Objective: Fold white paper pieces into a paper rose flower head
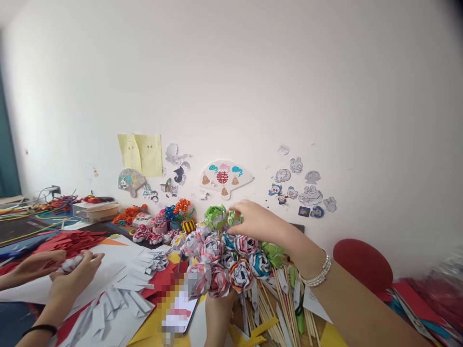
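Observation:
Paper flowers (241, 274) in white, pink, orange and blue crowd together in a bunch at the middle. Below the blooms my left hand (219, 308) is closed around the bunch; its fingers are mostly hidden by the flowers. My right hand (249, 219) reaches over the top from the right, its fingers curled on a small green paper flower (235, 218). Beside those fingertips a larger green paper flower (216, 217) stands above the others on a thin stick. Another green paper flower (273, 254) sits under my right forearm.
At the left, a co-worker's hands (74, 274) hold a whitish paper piece. Folded white paper strips (123, 306) and a phone (181, 308) lie nearby. Wooden sticks (269, 308) lie right of the bunch. Behind stand yarn-like flowers (182, 207); a red round chair back (362, 264) is at right.

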{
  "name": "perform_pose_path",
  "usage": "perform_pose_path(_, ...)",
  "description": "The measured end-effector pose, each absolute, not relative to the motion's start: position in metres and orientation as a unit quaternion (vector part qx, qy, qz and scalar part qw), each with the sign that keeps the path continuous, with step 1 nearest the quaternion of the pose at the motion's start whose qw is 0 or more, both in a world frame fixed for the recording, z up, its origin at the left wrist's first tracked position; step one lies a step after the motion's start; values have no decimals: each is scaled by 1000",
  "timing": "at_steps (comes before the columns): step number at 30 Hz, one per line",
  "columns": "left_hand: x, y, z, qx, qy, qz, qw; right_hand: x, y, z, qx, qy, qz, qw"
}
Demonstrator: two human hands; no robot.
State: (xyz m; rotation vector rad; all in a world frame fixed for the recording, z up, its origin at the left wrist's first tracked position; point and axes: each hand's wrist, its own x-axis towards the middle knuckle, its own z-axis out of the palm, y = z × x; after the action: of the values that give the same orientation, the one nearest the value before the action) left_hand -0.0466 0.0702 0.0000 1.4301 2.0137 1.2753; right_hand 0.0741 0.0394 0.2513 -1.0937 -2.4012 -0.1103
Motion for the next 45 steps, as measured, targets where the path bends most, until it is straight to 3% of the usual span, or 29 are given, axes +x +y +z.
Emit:
perform_pose_path(2, -47, 70, -1, 506, 710, 458, 172, 68, 35, 253, -350, -877, -77, 322)
perform_pose_path(5, -46, 70, -2, 509, 707, 462, 163, 56, 39, 249, -283, -897, -133, 312)
perform_pose_path(11, -48, 69, -3, 515, 707, 457, 159, 56, 56, 240, -269, -901, -105, 323)
perform_pose_path(18, -46, 71, -7, 508, 710, 457, 171, 55, 47, 248, -256, -896, -165, 324)
perform_pose_path(25, -46, 74, -10, 503, 709, 466, 163, 48, 46, 241, -246, -927, -173, 222)
perform_pose_path(34, -48, 75, -12, 507, 693, 490, 152, 60, 56, 225, -296, -914, -140, 238)
perform_pose_path(40, -51, 76, -14, 529, 683, 479, 154, 94, 39, 229, -323, -866, -97, 369)
perform_pose_path(45, -52, 75, -13, 529, 698, 453, 167, 144, 9, 190, -380, -770, -79, 506)
